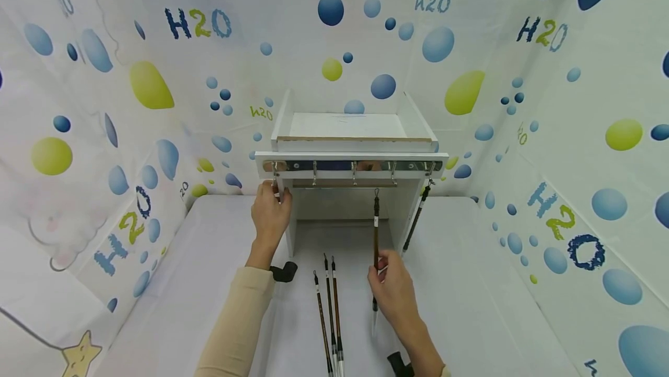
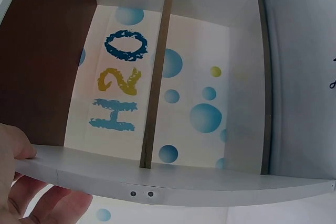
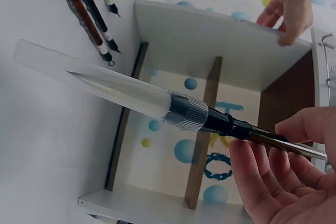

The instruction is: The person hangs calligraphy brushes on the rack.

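Note:
My right hand (image 1: 393,287) pinches the brown handle of a writing brush (image 1: 376,234) between thumb and fingers. The brush stands nearly upright, its hanging loop at the top. In the right wrist view a clear cap (image 3: 121,87) covers its pointed pale bristles. My left hand (image 1: 270,214) grips the edge of the left side panel of a white shelf unit (image 2: 173,184), thumb on the inner face and fingers outside. Just above that hand is the leftmost hook (image 1: 274,169) of the metal hook rail (image 1: 334,165). At the rail's right end hangs another brush (image 1: 416,217).
Three more brushes (image 1: 337,307) lie side by side on the white table (image 1: 449,307), between my forearms. The shelf has an open tray top (image 1: 345,127). Printed white sheets (image 1: 292,11) stand behind and at both sides. Black straps (image 1: 284,272) sit at my wrists.

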`<state>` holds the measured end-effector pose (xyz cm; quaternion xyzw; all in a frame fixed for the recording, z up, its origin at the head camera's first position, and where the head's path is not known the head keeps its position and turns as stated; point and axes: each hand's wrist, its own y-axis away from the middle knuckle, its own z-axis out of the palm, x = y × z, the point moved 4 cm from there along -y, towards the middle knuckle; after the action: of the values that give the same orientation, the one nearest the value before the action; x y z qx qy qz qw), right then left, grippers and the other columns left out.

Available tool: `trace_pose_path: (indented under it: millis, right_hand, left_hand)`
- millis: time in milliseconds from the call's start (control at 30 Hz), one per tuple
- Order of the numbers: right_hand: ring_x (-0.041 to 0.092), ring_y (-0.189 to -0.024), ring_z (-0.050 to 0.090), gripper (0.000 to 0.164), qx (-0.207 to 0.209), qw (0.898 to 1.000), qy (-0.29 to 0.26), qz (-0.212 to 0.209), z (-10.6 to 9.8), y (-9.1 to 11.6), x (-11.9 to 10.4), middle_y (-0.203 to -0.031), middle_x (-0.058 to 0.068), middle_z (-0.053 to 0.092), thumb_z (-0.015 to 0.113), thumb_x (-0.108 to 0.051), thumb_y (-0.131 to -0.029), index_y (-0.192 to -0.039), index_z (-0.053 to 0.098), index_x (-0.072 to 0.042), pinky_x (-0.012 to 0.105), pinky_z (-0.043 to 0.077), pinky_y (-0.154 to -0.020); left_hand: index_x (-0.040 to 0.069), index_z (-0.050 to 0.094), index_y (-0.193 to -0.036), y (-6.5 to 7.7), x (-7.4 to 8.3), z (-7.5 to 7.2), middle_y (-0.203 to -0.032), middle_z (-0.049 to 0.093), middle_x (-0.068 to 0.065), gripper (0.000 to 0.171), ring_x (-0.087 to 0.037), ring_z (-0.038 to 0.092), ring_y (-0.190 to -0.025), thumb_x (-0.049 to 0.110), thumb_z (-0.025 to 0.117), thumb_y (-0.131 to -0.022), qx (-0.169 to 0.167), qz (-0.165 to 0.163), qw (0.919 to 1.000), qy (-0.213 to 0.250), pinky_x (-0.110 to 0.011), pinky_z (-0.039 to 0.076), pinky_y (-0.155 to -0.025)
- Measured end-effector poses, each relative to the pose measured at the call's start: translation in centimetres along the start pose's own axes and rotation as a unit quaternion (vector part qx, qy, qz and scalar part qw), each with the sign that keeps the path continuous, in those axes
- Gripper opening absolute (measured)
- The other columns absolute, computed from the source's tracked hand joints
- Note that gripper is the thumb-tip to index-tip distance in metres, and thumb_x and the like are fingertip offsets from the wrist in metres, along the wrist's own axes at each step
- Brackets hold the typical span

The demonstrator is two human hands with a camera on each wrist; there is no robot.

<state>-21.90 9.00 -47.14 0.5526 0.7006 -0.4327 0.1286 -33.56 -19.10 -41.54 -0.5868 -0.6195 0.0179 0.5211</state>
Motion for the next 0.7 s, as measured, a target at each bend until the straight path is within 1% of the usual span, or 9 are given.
trace_pose_path:
  millis: [200,500,700]
  right_hand:
    - [0.01,-0.071,0.061,0.033,0.007,1.0,-0.008,-0.006,-0.5,-0.5,0.1,-0.088,0.007,0.062,0.071,-0.002,-0.086,-0.116,0.056,0.001,0.019,0.05,-0.055]
    - [0.013,-0.073,0.062,0.034,0.021,1.0,-0.014,0.002,-1.2,-1.1,0.4,-0.088,0.008,0.062,0.07,-0.001,-0.085,-0.115,0.054,0.002,0.021,0.051,-0.056]
    - [0.013,-0.073,0.062,0.034,0.03,0.999,-0.018,0.014,-1.4,-1.1,0.8,-0.087,0.008,0.062,0.07,0.0,-0.085,-0.115,0.054,0.001,0.021,0.051,-0.057]
  left_hand:
    - [-0.007,0.06,-0.106,0.0,0.0,0.0,-0.099,0.066,-0.025,0.026,-0.041,0.074,-0.083,0.014,0.063,-0.091,0.004,0.001,1.0,-0.002,-0.058,0.055,-0.07]
    - [-0.007,0.06,-0.105,0.0,0.1,0.0,-0.098,0.066,-0.025,0.026,-0.041,0.073,-0.082,0.015,0.063,-0.091,0.011,0.004,0.9999,-0.004,-0.058,0.055,-0.069]
    - [-0.007,0.06,-0.105,0.1,0.2,-0.1,-0.098,0.066,-0.025,0.026,-0.042,0.073,-0.081,0.014,0.062,-0.091,0.008,0.001,1.0,-0.004,-0.058,0.055,-0.068]
